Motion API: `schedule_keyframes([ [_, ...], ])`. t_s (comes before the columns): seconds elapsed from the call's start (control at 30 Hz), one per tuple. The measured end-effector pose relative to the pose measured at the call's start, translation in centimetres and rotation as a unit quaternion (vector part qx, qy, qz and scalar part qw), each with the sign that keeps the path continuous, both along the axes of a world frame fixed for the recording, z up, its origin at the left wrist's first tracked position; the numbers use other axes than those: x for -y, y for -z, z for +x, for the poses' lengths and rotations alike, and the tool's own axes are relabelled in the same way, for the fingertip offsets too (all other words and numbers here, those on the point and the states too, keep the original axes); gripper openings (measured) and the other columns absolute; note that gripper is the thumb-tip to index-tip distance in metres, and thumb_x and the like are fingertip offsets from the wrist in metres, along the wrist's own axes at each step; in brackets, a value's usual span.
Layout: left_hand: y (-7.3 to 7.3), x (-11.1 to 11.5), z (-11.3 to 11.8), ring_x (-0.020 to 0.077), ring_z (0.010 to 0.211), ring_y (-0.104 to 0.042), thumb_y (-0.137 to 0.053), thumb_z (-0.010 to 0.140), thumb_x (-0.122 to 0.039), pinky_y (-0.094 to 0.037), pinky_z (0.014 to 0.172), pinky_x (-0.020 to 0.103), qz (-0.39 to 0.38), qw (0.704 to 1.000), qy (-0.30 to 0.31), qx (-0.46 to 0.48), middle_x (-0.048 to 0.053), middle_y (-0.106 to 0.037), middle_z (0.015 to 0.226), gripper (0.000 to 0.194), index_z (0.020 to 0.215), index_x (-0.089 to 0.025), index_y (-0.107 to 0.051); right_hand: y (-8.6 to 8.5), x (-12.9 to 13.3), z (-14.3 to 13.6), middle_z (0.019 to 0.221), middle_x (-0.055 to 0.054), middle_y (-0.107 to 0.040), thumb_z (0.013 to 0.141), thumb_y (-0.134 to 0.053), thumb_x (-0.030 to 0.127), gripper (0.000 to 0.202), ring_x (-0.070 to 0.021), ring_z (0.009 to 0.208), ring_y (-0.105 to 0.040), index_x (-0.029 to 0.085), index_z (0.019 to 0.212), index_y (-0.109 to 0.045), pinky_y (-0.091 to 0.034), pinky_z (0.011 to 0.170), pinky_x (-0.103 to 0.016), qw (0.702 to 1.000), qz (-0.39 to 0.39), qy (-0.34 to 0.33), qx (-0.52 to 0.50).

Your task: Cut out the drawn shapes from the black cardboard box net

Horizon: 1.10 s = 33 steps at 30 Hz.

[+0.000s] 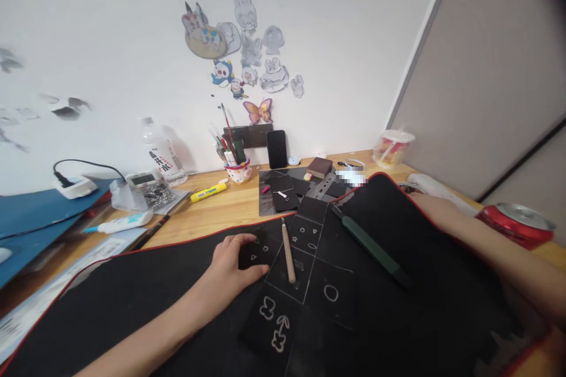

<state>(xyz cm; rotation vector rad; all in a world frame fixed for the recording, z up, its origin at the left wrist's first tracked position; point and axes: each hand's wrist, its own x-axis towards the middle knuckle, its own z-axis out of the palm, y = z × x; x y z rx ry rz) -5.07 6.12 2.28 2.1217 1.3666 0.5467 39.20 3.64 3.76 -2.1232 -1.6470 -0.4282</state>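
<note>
My left hand (227, 262) lies on the left flap of a black card cross (289, 290), thumb and fingers apart. White outlines of shapes and flowers mark the card. A thin tool with a wooden handle and metal tip (288, 250) rests across its middle. To the right, a long dark green knife-like tool (369, 247) lies on the black mat (177, 283). My right hand (427, 206) reaches past the mat's raised right part, near the back edge of the table. Its fingers are mostly hidden, so what it touches cannot be made out.
Behind the mat stand a pen cup (237, 171), a phone (276, 149) and a brown block (319, 167). A red can (515, 225) is beside my right forearm. On the left are a bottle (161, 156), a yellow tube (209, 192) and a white timer (142, 178).
</note>
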Motion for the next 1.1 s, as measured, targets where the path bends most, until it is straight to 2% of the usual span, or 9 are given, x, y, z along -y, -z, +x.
schedule_keyframes([
  [0.1,-0.8,2.5,-0.5,0.0288,0.121,-0.034,-0.062,0.064,-0.036,-0.023,0.104,0.043,-0.025,0.992,-0.049,0.116,0.010,-0.046,0.121,0.051,0.110,-0.019,-0.049,-0.5,-0.1,-0.2,0.092,-0.002,-0.060,0.088,-0.045,0.032,0.022,-0.0139,0.079,-0.060,0.017,0.097,-0.059,-0.049,0.064,-0.026,0.984,-0.175,-0.006,0.008],
  [0.17,-1.7,3.9,-0.8,0.0272,0.121,-0.036,-0.065,0.062,-0.033,-0.023,0.105,0.040,-0.141,0.969,-0.070,0.192,0.009,-0.048,0.123,0.054,0.112,-0.020,-0.048,-0.9,-0.1,-0.7,0.097,-0.003,-0.060,0.089,-0.042,0.032,0.024,-0.0157,0.086,-0.059,0.017,0.100,-0.059,-0.049,0.070,-0.030,0.971,-0.239,-0.005,0.020],
  [0.3,-3.5,5.5,-0.9,0.0230,0.123,-0.037,-0.067,0.063,-0.030,-0.023,0.106,0.036,-0.399,0.863,-0.150,0.273,0.007,-0.046,0.129,0.052,0.111,-0.020,-0.050,-1.8,-0.1,-2.0,0.103,-0.004,-0.058,0.089,-0.043,0.031,0.025,-0.0172,0.091,-0.058,0.017,0.104,-0.057,-0.048,0.076,-0.034,0.956,-0.291,0.008,0.046],
  [0.47,-4.2,5.7,-0.7,0.0193,0.114,-0.048,-0.063,0.069,-0.025,-0.029,0.104,0.030,-0.491,0.771,-0.187,0.360,0.010,-0.057,0.116,0.046,0.111,-0.014,-0.049,-4.0,0.0,-3.1,0.107,-0.005,-0.057,0.089,-0.045,0.029,0.023,-0.0169,0.095,-0.056,0.019,0.106,-0.056,-0.047,0.078,-0.034,0.955,-0.274,0.064,0.092],
  [0.63,-3.8,5.5,0.2,0.0209,0.092,-0.060,-0.063,0.070,-0.017,-0.044,0.088,0.033,-0.488,0.752,-0.201,0.394,0.010,-0.064,0.097,0.030,0.098,-0.012,-0.055,-7.9,-0.7,-4.3,0.108,-0.011,-0.056,0.088,-0.046,0.028,0.028,-0.0211,0.098,-0.055,0.012,0.110,-0.053,-0.043,0.081,-0.043,0.970,-0.165,0.147,0.101],
  [0.73,-3.4,5.4,1.1,0.0156,0.076,-0.062,-0.063,0.071,-0.014,-0.049,0.077,0.027,-0.504,0.727,-0.189,0.426,0.006,-0.065,0.083,0.013,0.083,-0.013,-0.058,-8.9,-1.1,-6.4,0.104,-0.022,-0.058,0.086,-0.045,0.025,0.034,-0.0300,0.099,-0.054,0.005,0.113,-0.050,-0.039,0.076,-0.044,0.986,-0.108,0.112,0.065],
  [0.9,-2.6,4.7,2.7,0.0114,0.065,-0.061,-0.062,0.074,-0.018,-0.049,0.063,0.021,-0.516,0.712,-0.178,0.442,0.005,-0.065,0.078,0.010,0.082,-0.012,-0.060,-4.7,-0.5,-13.9,0.080,0.000,-0.068,0.082,-0.047,0.034,0.024,-0.0141,0.069,-0.062,0.025,0.103,-0.055,-0.041,0.056,-0.023,0.984,-0.142,-0.081,-0.067],
  [1.0,-2.3,4.4,3.9,0.0161,0.069,-0.063,-0.061,0.076,-0.030,-0.049,0.062,0.025,-0.514,0.740,-0.127,0.416,0.009,-0.067,0.084,0.023,0.090,-0.011,-0.062,-1.1,0.3,-18.7,0.074,0.002,-0.068,0.077,-0.054,0.043,0.025,-0.0159,0.067,-0.063,0.028,0.096,-0.060,-0.038,0.053,-0.023,0.970,-0.165,-0.141,-0.109],
  [1.1,-2.1,4.4,5.1,0.0188,0.068,-0.064,-0.067,0.069,-0.026,-0.049,0.063,0.027,-0.485,0.773,-0.108,0.393,0.009,-0.068,0.080,0.029,0.093,-0.010,-0.061,0.8,0.6,-21.7,0.072,0.002,-0.068,0.069,-0.060,0.046,0.028,-0.0188,0.065,-0.063,0.030,0.093,-0.061,-0.034,0.049,-0.023,0.964,-0.175,-0.158,-0.125],
])
